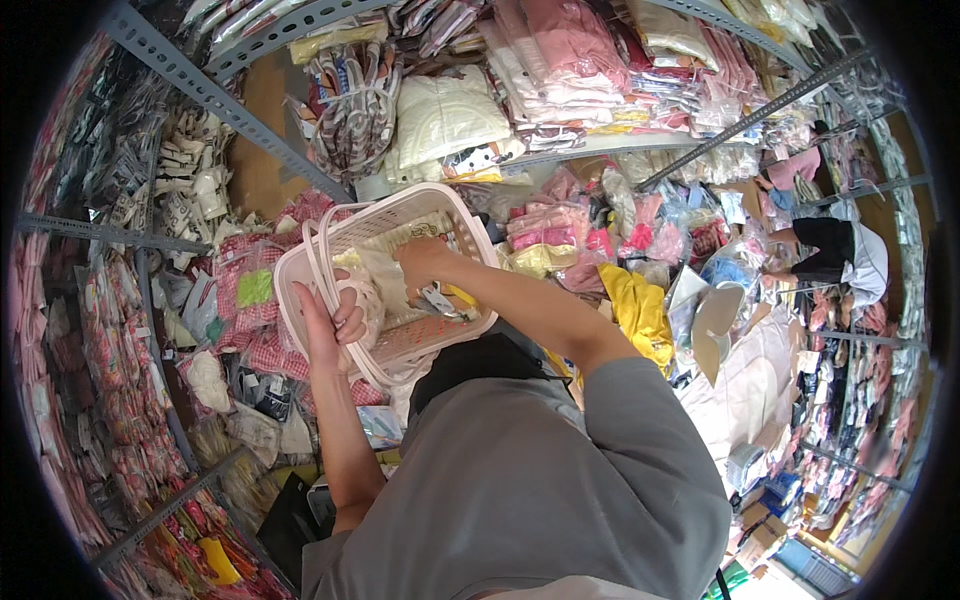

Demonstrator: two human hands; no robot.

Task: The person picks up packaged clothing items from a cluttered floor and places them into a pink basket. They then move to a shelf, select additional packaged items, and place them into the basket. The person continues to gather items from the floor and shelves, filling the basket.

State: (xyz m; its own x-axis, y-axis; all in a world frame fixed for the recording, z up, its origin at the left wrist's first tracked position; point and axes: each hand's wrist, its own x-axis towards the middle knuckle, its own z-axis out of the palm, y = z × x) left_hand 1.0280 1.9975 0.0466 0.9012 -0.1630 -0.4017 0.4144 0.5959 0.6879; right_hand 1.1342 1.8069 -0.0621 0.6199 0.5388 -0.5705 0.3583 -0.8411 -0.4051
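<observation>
Basket (468,220): pale pink slotted plastic, rectangular, in front of the grey-shirted torso (520,480).
Left grip (333,322): clamped on the thin pale pink plastic handle (325,262), at the basket's left side.
Right grip (425,262): inside the basket, closure hidden; cannot tell whether apart or together.
Cream folded cloth (393,242): in the basket, just beside the right grip.
Yellow-grey printed packet (452,303): in the basket, near the right wrist.

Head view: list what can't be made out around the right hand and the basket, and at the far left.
- Right hand, head view: fingertips hidden by the hand itself.
- Basket, head view: part of its floor hidden by the contents.
- Far-left packages, head view: cut off by the dark lens rim.
</observation>
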